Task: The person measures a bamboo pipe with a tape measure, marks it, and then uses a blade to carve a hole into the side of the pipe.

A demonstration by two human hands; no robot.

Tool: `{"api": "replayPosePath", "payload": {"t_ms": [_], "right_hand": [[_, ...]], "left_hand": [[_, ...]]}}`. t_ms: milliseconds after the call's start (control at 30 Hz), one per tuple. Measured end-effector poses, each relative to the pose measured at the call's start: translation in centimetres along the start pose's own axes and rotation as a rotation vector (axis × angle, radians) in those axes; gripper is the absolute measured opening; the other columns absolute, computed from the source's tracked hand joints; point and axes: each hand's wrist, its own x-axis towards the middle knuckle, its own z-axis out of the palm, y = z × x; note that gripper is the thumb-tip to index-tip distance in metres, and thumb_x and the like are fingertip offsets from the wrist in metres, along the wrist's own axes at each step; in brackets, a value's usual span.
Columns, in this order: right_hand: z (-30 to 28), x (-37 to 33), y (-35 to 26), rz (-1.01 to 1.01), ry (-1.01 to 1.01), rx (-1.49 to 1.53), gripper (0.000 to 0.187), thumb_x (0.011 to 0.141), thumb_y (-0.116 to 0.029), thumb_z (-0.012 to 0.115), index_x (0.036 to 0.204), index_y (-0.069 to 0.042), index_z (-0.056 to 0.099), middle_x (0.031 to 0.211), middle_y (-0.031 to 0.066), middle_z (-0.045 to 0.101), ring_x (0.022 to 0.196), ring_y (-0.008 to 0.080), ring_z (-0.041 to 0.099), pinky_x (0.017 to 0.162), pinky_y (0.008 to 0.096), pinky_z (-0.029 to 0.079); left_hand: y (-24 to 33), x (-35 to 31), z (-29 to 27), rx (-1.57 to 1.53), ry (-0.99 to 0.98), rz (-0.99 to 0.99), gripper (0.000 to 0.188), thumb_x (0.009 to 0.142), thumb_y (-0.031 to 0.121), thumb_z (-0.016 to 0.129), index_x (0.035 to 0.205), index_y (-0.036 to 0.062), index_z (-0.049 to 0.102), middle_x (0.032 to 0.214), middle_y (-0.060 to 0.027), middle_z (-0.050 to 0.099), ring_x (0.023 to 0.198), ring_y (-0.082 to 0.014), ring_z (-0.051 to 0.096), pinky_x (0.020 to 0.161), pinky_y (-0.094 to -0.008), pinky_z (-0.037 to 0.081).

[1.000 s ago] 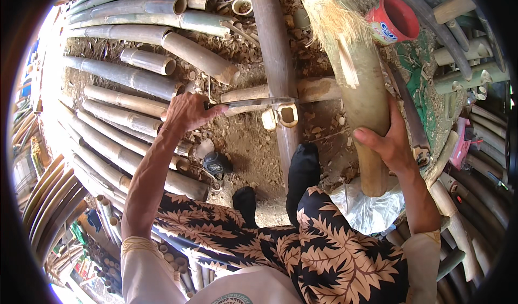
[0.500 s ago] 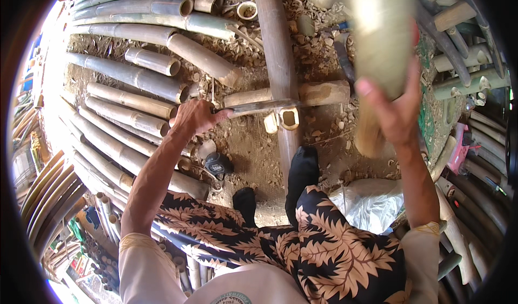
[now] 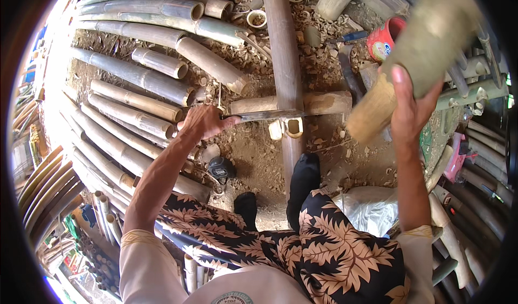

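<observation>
My left hand is closed round the handle end of a long dark-bladed knife. Its blade lies across a thick brown bamboo pole, just beyond a squarish hole cut in the pole's wall. A pale cut piece is beside the hole. On the right, my right hand grips a thick wooden club, held up off the ground, tilted and blurred at its far end. Under the pole a shorter bamboo length lies crosswise. My dark-socked foot rests against the pole's near end.
Many bamboo poles lie side by side on the left. A black tape measure sits near my feet. At the far right are a red tub, a blue-handled tool and more bamboo. Shavings cover the ground; clear plastic lies near my knee.
The club in my right hand has swung from nearly upright to a lean toward the far right, uncovering the red tub. My left hand keeps the knife across the pole. The view has shifted slightly.
</observation>
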Motion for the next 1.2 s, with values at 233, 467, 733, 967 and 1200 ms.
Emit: {"api": "replayPosePath", "payload": {"t_ms": [233,467,733,967,1200], "right_hand": [[-1.8,-7.3,5.8,0.323,-0.925,-0.592,0.099,0.07,-0.031,0.081,0.149,-0.006,0.026,0.134,0.0257,0.052,0.12,0.0407,0.055,0.101,0.0443,0.045],[1.1,-2.7,2.1,0.037,0.027,0.065,0.057,0.084,-0.014,0.069,0.131,0.0,0.041,0.113,0.0142,0.058,0.093,0.0222,0.063,0.08,0.0298,0.054],[-0.9,-5.4,4.6,0.249,-0.753,-0.477,0.092,0.072,-0.022,0.079,0.147,-0.002,0.03,0.139,0.0227,0.048,0.122,0.0298,0.055,0.103,0.0361,0.043],[-1.1,-8.0,5.0,0.467,-1.007,-0.57,0.093,0.074,-0.023,0.077,0.149,-0.001,0.025,0.131,0.0205,0.055,0.113,0.0312,0.06,0.097,0.041,0.048],[-3.1,-6.7,5.5,0.207,-0.538,-0.324,0.09,0.071,-0.026,0.079,0.144,-0.003,0.032,0.129,0.02,0.055,0.114,0.0308,0.059,0.098,0.0394,0.048]], "left_hand": [[1.0,-0.8,-0.3,0.043,-0.07,-0.049,0.08,0.069,0.094,0.035,0.049,0.018,0.049,0.04,0.0077,0.035,0.036,-0.007,0.032,0.035,-0.0289,0.028],[-0.1,0.4,-0.1,-0.02,-0.093,-0.051,0.079,0.066,0.095,0.039,0.047,0.0181,0.042,0.042,0.0073,0.034,0.037,-0.0077,0.03,0.036,-0.0315,0.025],[1.6,-0.5,-0.6,-0.107,-0.147,-0.094,0.079,0.066,0.095,0.039,0.05,0.0185,0.044,0.045,0.0062,0.039,0.039,-0.0068,0.035,0.037,-0.0287,0.028],[0.7,0.5,-0.5,-0.014,-0.201,-0.077,0.079,0.065,0.096,0.04,0.05,0.0185,0.045,0.044,0.0064,0.038,0.038,-0.0067,0.036,0.037,-0.0303,0.029],[-0.1,-2.2,2.7,0.122,0.309,0.134,0.069,0.082,0.082,0.043,0.058,0.0172,0.05,0.047,0.0045,0.044,0.039,-0.0088,0.039,0.038,-0.0312,0.036]]}}
